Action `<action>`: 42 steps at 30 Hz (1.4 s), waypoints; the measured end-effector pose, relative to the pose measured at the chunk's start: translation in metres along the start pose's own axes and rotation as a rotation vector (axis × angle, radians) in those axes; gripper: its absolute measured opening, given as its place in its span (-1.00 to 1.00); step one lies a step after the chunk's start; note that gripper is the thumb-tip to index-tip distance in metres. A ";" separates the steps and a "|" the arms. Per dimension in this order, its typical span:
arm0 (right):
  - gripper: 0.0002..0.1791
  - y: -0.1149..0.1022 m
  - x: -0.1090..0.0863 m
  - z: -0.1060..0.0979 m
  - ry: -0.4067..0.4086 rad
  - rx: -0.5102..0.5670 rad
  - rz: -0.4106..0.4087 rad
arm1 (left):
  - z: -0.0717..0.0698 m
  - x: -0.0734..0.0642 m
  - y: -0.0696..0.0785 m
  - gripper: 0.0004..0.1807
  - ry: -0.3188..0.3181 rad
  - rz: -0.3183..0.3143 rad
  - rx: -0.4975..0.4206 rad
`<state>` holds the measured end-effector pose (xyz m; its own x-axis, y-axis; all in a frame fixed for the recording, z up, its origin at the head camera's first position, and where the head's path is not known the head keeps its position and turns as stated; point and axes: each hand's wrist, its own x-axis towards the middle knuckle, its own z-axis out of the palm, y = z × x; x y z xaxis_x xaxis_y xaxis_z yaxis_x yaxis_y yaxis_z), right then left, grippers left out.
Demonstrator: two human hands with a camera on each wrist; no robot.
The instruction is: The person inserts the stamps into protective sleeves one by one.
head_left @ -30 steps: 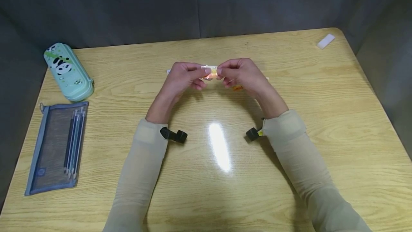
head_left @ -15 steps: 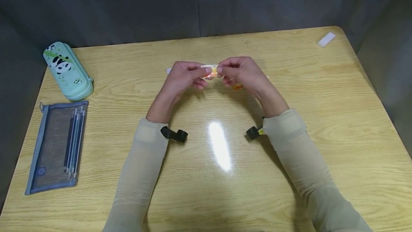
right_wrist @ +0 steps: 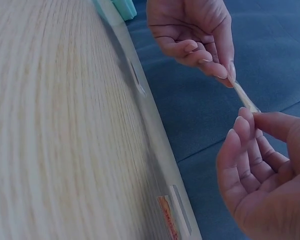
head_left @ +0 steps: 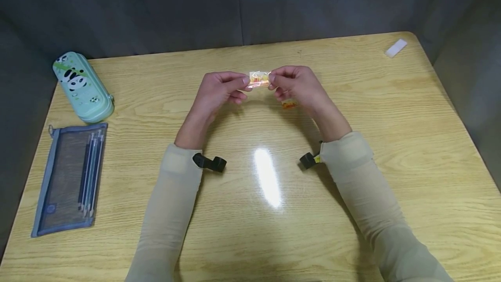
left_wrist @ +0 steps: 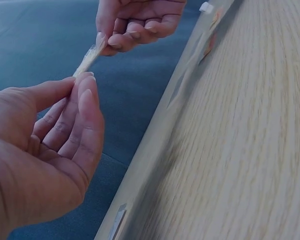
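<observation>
A small, shiny clear-plastic wrapper (head_left: 259,79) with orange and yellow print stretches between both hands above the far half of the table. My left hand (head_left: 217,92) pinches its left end between thumb and forefinger. The opposite end is pinched the same way by my right hand (head_left: 299,88). Seen edge-on in the left wrist view, the wrapper (left_wrist: 85,64) looks thin and flat. Below the right hand, an orange-printed piece (head_left: 289,104) lies on the table, partly covered in the head view. In the right wrist view a pale strip (right_wrist: 181,209) lies beside it.
At the far left sits a mint pencil case (head_left: 84,88) with a panda print. Nearer, a blue-edged mesh pouch (head_left: 64,177) holds several pencils. A small white block (head_left: 396,48) lies by the far right corner of the wooden table (head_left: 250,238). Dark curtains hang behind.
The hands have risen slightly and drawn a little apart, the left one going left, so more of the wrapper shows. A pale tip beside the left hand is now hidden.
</observation>
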<state>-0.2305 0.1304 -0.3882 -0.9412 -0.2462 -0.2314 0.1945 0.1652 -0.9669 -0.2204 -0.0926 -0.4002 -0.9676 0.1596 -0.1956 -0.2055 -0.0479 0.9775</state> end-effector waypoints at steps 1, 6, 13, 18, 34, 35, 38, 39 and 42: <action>-0.77 0.000 0.001 0.001 -0.002 0.002 -0.001 | 0.000 -0.001 0.001 -0.72 0.006 0.001 -0.001; -0.84 -0.003 0.004 0.005 0.001 0.011 -0.008 | -0.004 -0.002 0.002 -0.73 0.011 0.013 0.025; -0.78 -0.007 0.006 0.006 -0.007 0.035 -0.041 | -0.017 -0.004 0.003 -0.70 0.067 0.021 0.016; -0.79 -0.009 0.008 0.002 0.012 0.113 -0.063 | -0.027 -0.001 0.003 -0.71 0.125 -0.047 0.064; -0.79 -0.005 0.014 -0.002 0.016 0.143 -0.064 | -0.043 0.015 -0.005 -0.74 0.219 -0.170 0.277; -0.79 -0.004 0.013 -0.005 0.023 0.141 -0.060 | -0.042 0.016 -0.004 -0.74 0.217 -0.169 0.275; -0.75 -0.001 0.006 -0.017 0.047 0.136 -0.050 | -0.037 0.018 -0.005 -0.76 0.207 -0.165 0.281; -0.75 0.000 0.004 -0.021 0.054 0.136 -0.046 | -0.035 0.018 -0.006 -0.76 0.201 -0.168 0.290; -0.74 0.003 -0.001 -0.030 0.070 0.137 -0.035 | -0.034 0.016 -0.005 -0.75 0.184 -0.168 0.358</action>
<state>-0.2375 0.1597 -0.3876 -0.9641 -0.1814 -0.1938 0.1926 0.0245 -0.9810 -0.2398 -0.1237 -0.4104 -0.9418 -0.0437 -0.3333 -0.3296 0.3141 0.8903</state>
